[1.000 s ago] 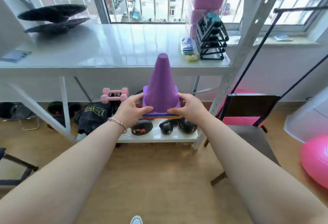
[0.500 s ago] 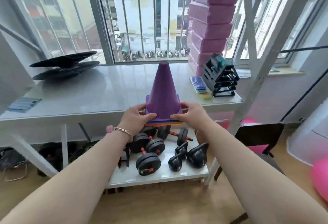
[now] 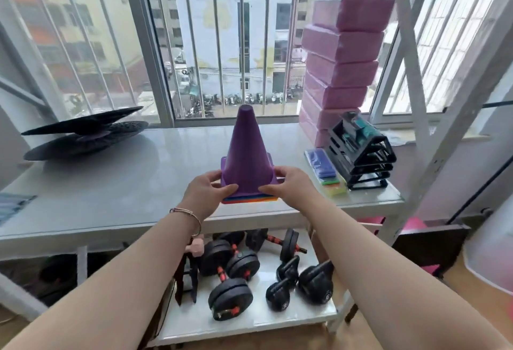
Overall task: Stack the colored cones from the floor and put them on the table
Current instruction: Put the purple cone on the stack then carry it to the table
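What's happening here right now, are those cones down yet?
A person holds the stack of cones, purple on top, by its base with the left hand and right hand. The stack is over the front part of the table, at or just above its surface; I cannot tell if it rests there.

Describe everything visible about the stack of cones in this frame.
The cone stack shows a purple cone on top, smooth and plastic-looking, with a flat-topped tip and a square base. Beneath it only thin base edges of nested cones show: blue, yellow and orange-red. It stands upright, near the front edge of the glossy white table; whether its base rests on the surface cannot be told. The left hand and right hand grip the base from either side.
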`<state>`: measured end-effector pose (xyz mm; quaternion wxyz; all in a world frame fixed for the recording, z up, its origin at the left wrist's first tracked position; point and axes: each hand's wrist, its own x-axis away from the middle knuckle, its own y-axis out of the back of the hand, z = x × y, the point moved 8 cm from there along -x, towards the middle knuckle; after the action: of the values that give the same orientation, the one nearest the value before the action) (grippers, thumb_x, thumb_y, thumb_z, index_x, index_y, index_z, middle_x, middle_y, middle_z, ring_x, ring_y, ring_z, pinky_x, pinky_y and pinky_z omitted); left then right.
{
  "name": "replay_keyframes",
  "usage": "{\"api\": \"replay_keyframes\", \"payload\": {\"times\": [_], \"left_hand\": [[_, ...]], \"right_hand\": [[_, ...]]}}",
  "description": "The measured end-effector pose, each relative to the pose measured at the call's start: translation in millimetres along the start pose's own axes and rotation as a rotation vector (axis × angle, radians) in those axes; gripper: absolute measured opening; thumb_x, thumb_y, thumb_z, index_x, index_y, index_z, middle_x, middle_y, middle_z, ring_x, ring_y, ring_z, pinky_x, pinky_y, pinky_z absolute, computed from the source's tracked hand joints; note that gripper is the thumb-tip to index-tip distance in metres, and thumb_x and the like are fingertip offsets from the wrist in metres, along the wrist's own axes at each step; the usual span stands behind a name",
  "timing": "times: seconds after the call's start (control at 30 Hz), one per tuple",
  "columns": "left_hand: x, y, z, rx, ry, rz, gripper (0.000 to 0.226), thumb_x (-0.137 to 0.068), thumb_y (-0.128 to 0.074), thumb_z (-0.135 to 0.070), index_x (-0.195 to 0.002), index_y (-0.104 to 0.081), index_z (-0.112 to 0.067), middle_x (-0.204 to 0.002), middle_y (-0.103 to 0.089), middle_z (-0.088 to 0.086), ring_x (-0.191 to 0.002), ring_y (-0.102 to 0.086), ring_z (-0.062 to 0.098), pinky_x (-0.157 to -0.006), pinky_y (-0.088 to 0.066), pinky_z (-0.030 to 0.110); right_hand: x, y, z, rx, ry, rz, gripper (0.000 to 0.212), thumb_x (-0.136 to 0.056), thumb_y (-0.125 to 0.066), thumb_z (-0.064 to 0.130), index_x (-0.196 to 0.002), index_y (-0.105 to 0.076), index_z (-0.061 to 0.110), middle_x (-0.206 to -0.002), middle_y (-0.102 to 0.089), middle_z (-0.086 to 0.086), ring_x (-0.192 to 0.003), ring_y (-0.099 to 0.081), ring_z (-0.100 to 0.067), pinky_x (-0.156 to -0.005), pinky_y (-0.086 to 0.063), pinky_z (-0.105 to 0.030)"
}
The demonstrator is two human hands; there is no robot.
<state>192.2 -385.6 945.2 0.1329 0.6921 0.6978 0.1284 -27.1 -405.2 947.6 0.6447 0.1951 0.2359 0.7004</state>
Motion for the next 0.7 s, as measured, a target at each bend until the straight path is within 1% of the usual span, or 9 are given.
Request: {"api": "replay_keyframes", "payload": {"times": [0.03, 0.07, 0.13, 0.17, 0.23, 0.33, 0.5, 0.63, 0.7], "left_hand": [[-11.6, -1.5, -0.4, 0.008, 0.008, -0.007, 0.037, -0.075, -0.08, -0.02, -0.11, -0.071, -0.029, -0.097, -0.078, 0.001, -0.094, -0.074, 0.021, -0.096, -0.055, 0.045], [-24.0, -2.6, -1.7, 0.014, 0.011, -0.015, 0.036, -0.072, -0.081, -0.022, -0.106, -0.072, -0.032, -0.096, -0.079, 0.001, -0.095, -0.074, 0.022, -0.096, -0.055, 0.046], [-49.3, -4.0, -6.6, 0.012, 0.008, -0.032, 0.032, -0.062, -0.081, -0.034, -0.092, -0.074, -0.043, -0.093, -0.079, -0.002, -0.095, -0.074, 0.023, -0.094, -0.055, 0.048], [-63.0, -4.7, -8.5, 0.016, 0.007, -0.036, 0.031, -0.058, -0.08, -0.038, -0.087, -0.075, -0.045, -0.093, -0.079, -0.003, -0.095, -0.074, 0.023, -0.094, -0.055, 0.048], [-87.2, -6.1, -14.7, 0.016, 0.002, -0.052, 0.026, -0.06, -0.08, -0.035, -0.085, -0.075, -0.043, -0.093, -0.079, -0.004, -0.094, -0.074, 0.022, -0.094, -0.055, 0.047], [-115.5, -11.8, -21.7, 0.007, -0.011, -0.079, 0.024, -0.073, -0.079, -0.023, -0.088, -0.073, -0.04, -0.093, -0.079, -0.005, -0.093, -0.074, 0.02, -0.092, -0.057, 0.043], [-148.6, -21.7, -18.3, 0.011, 0.014, -0.103, 0.026, -0.08, -0.077, -0.016, -0.094, -0.071, -0.036, -0.097, -0.078, 0.001, -0.093, -0.073, 0.019, -0.09, -0.056, 0.036], [-169.5, -27.5, -6.5, 0.014, 0.053, -0.083, 0.027, -0.08, -0.076, -0.015, -0.106, -0.074, -0.024, -0.099, -0.078, 0.001, -0.099, -0.072, 0.021, -0.093, -0.057, 0.038], [-182.7, -29.4, 1.2, -0.008, 0.073, -0.075, 0.029, -0.077, -0.077, -0.021, -0.106, -0.075, -0.023, -0.097, -0.079, -0.001, -0.098, -0.073, 0.022, -0.093, -0.057, 0.042]], "right_hand": [[-13.2, 2.0, -1.7, -0.002, 0.006, 0.002, 0.062, -0.066, -0.084, 0.043, -0.121, -0.069, 0.02, -0.108, -0.075, 0.006, -0.096, -0.07, -0.015, -0.091, -0.057, -0.041], [-25.9, 5.1, -1.3, 0.006, 0.013, 0.007, 0.059, -0.066, -0.084, 0.041, -0.119, -0.07, 0.02, -0.106, -0.075, 0.005, -0.095, -0.07, -0.015, -0.09, -0.058, -0.041], [-52.9, 12.3, -1.1, 0.028, 0.029, 0.006, 0.052, -0.067, -0.082, 0.04, -0.114, -0.072, 0.019, -0.101, -0.076, 0.002, -0.092, -0.069, -0.018, -0.086, -0.058, -0.041], [-66.4, 16.0, -1.3, 0.034, 0.033, 0.002, 0.051, -0.066, -0.081, 0.042, -0.11, -0.073, 0.018, -0.098, -0.076, 0.001, -0.09, -0.069, -0.019, -0.084, -0.058, -0.042], [-92.7, 23.0, -2.1, 0.049, 0.041, -0.005, 0.056, -0.058, -0.076, 0.051, -0.104, -0.074, 0.019, -0.093, -0.076, 0.0, -0.087, -0.069, -0.02, -0.081, -0.058, -0.042], [-130.1, 28.7, -8.0, 0.048, 0.058, 0.003, 0.064, -0.05, -0.069, 0.059, -0.1, -0.074, 0.019, -0.091, -0.075, -0.001, -0.087, -0.069, -0.022, -0.08, -0.058, -0.043], [-173.7, 25.8, -22.5, 0.022, 0.065, 0.04, 0.058, -0.052, -0.072, 0.055, -0.096, -0.073, 0.018, -0.087, -0.074, -0.001, -0.084, -0.068, -0.025, -0.077, -0.059, -0.045], [-194.2, 18.8, -35.5, 0.021, 0.033, 0.065, 0.046, -0.061, -0.077, 0.047, -0.096, -0.071, 0.018, -0.088, -0.073, -0.004, -0.085, -0.067, -0.027, -0.076, -0.057, -0.044], [-205.3, 14.3, -43.8, 0.011, 0.001, 0.075, 0.042, -0.064, -0.078, 0.044, -0.096, -0.07, 0.018, -0.089, -0.072, -0.004, -0.086, -0.067, -0.027, -0.077, -0.057, -0.045]]}}
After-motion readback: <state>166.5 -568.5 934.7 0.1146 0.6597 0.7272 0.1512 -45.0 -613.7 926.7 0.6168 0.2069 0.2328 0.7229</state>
